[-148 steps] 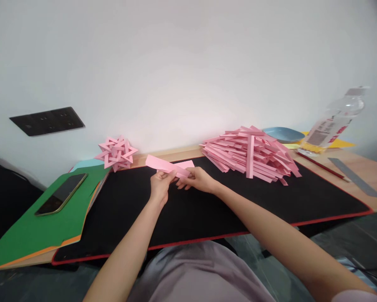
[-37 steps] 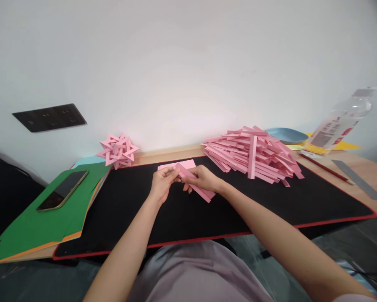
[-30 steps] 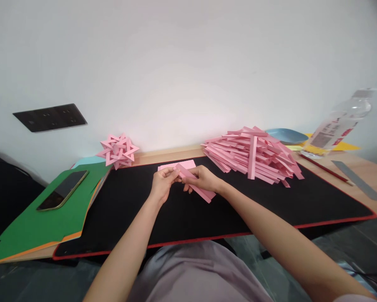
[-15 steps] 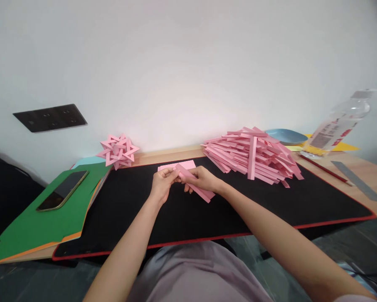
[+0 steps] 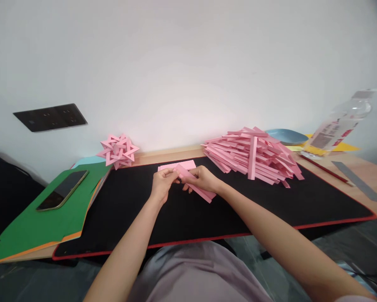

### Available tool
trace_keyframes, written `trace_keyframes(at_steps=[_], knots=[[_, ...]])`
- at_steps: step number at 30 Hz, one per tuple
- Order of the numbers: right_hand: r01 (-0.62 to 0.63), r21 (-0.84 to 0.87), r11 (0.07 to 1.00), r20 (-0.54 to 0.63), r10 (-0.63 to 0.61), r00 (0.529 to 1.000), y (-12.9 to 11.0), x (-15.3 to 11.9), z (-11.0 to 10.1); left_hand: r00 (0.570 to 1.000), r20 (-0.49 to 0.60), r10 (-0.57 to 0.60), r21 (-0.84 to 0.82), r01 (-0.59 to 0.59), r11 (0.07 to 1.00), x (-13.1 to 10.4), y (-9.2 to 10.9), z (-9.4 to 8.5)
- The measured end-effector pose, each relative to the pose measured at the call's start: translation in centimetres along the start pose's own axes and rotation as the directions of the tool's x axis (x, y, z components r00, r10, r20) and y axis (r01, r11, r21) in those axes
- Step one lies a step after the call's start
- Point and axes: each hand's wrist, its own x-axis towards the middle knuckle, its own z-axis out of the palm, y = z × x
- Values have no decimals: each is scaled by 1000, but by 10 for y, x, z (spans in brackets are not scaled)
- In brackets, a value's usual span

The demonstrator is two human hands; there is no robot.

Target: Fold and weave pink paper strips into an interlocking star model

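A folded pink paper strip slants down to the right between my hands, above the black mat. My left hand pinches its upper left end. Around its middle, my right hand is closed, thumb on top. Flat pink paper lies just behind the hands, partly covered by them. To the right is a large heap of folded pink strips, with one strip lying across its front. A pink star-shaped paper model sits at the back left.
A phone rests on green sheets at the left. Toward the right are a blue dish, a tilted clear bottle, a dark red pencil and a grey ruler. The wall stands behind the desk.
The lower right end of the held strip has shifted very slightly to the right. Both hands keep their hold and have barely moved.
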Motion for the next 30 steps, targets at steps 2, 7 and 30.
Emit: trace_keyframes(at_steps=[2,7,30], knots=[[5,-4,1000,2,-5,1000,0,0,0,1000,6,-10,-4,10,1000,0,0,0],[7,-14,1000,-8,-7,1000,0,0,-1,999,35,-20,-38,21,999,0,1,0],[16,4,1000,11,-16,1000,-4,-3,-4,996,87,-8,-59,13,998,2,-2,-2]])
